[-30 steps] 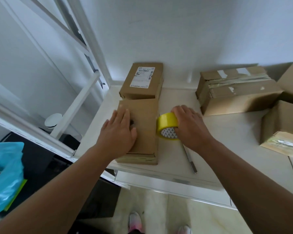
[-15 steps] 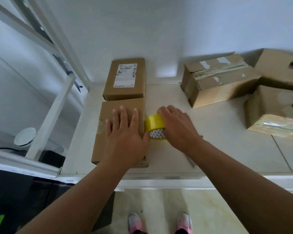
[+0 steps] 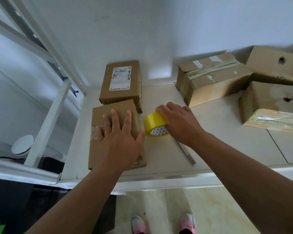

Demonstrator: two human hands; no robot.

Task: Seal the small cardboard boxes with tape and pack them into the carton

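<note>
A small plain cardboard box [image 3: 98, 149] lies at the near left of the white table [image 3: 227, 141]. My left hand [image 3: 120, 137] rests flat on its top, fingers spread. Clear tape shows on the box's left side by my little finger. Just right of the box stands a yellow tape roll [image 3: 153, 123] on the table, gripped from above by my right hand [image 3: 178, 122]. A second small box [image 3: 122, 81] with a white shipping label sits behind the first, touching it.
Three larger taped cardboard boxes [image 3: 215, 81] are piled at the back right against the wall. A slim metal tool [image 3: 188, 154] lies on the table under my right forearm. A white metal frame [image 3: 47, 112] stands to the left. My shoes show on the tiled floor below.
My left hand slid from the box's left part to the middle of its top. The roll in my right hand stays beside the box. The camera has swung left and tilted down.
</note>
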